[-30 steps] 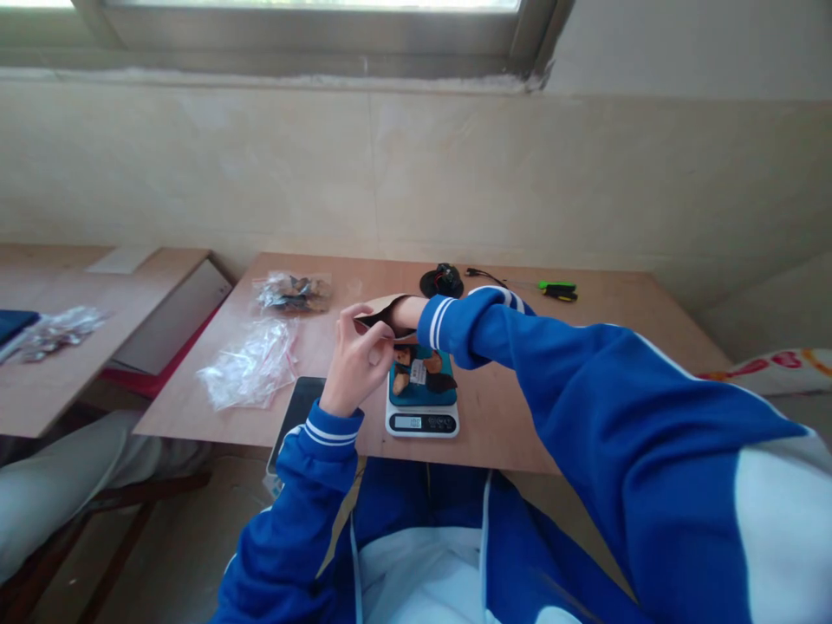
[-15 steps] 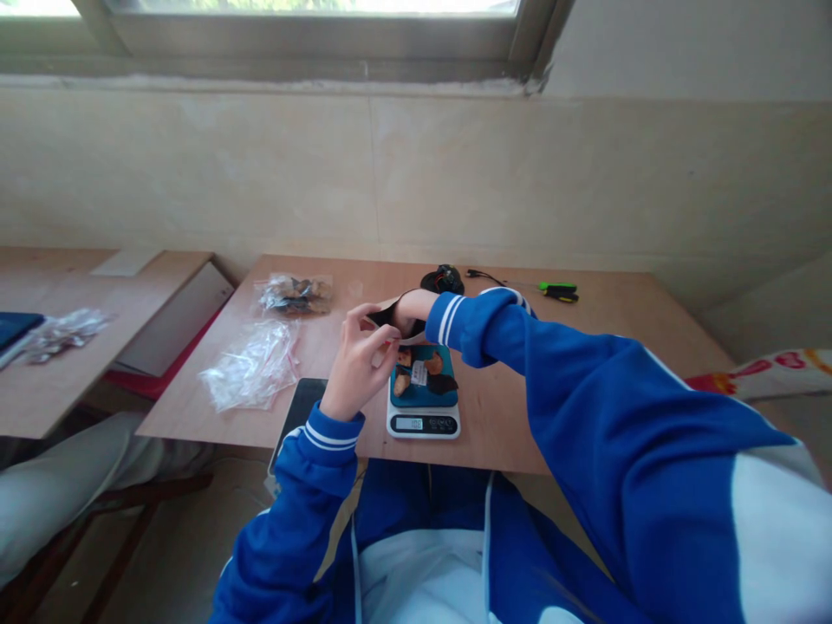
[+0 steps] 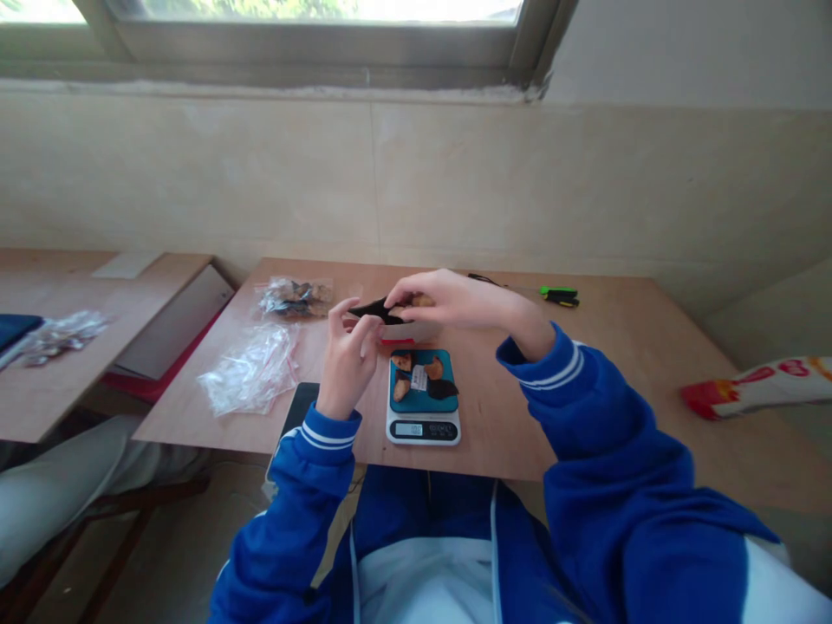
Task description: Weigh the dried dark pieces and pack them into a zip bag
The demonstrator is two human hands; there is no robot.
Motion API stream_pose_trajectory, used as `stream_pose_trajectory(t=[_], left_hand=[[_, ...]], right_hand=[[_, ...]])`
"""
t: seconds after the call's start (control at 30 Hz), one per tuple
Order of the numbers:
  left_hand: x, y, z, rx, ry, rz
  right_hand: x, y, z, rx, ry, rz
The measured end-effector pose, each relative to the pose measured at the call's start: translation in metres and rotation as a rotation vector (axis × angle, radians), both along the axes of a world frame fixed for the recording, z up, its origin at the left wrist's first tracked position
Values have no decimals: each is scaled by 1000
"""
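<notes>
Both grips were up over the surface (image 3: 585, 381) when I looked. Left hand (image 3: 347, 360) had its fingertips pressed together on the near end of a thin black piece (image 3: 373, 309), and right hand (image 3: 448, 299) pinched the far end of that same piece, with something small and tan tucked against its fingers that I could not make out. The black piece hung between the two hands, above and a little behind the scale (image 3: 423, 397), not touching it.

On the scale's teal platform lay a few small brown and black bits (image 3: 422, 377) with a white label among them; the display showed digits too small for me to read with confidence. A filled clear bag (image 3: 294, 296) sat toward the back left, a heap of empty clear bags (image 3: 250, 366) lay nearer, and a dark flat slab (image 3: 300, 407) rested by the front edge, partly behind the left wrist. A green-handled tool (image 3: 557, 294) lay well apart at the back.

My worry was the pinch itself: the piece looked slim and was held only at its ends, so a slack fingertip could drop it onto the platform and knock the bits off. A sleeve brushing the scale would upset the reading as well.
</notes>
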State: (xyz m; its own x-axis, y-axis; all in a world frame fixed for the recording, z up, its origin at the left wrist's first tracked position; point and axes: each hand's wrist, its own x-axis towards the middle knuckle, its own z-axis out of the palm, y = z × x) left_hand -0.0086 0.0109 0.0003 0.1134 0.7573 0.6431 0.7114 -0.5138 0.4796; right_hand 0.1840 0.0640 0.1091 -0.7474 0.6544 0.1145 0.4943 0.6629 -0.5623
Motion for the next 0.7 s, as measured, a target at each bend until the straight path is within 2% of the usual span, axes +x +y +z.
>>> stream_pose_trajectory(t=[0.07,0.13,0.2,0.33,0.4,0.5,0.7], left_hand=[[3,4,3,-30,-29,20],[6,11,8,-65,-61,48],[9,21,12,-91,-74,83],[13,37,17,-89,-39,89],[14,41,16,-80,-40,77],[14,40,14,-75,-59,59],[11,37,11,-91,-44,18]], right_hand=[[17,-20,-3,24,259,-168],[31,-38,-20,2,461,-317],[39,-55,-49,-103,574,-394],[38,-82,-114,-480,605,-491],[29,-88,-140,-533,601,-541],[12,-92,-165,-440,528,-617],[-9,-89,-187,-25,363,-692]])
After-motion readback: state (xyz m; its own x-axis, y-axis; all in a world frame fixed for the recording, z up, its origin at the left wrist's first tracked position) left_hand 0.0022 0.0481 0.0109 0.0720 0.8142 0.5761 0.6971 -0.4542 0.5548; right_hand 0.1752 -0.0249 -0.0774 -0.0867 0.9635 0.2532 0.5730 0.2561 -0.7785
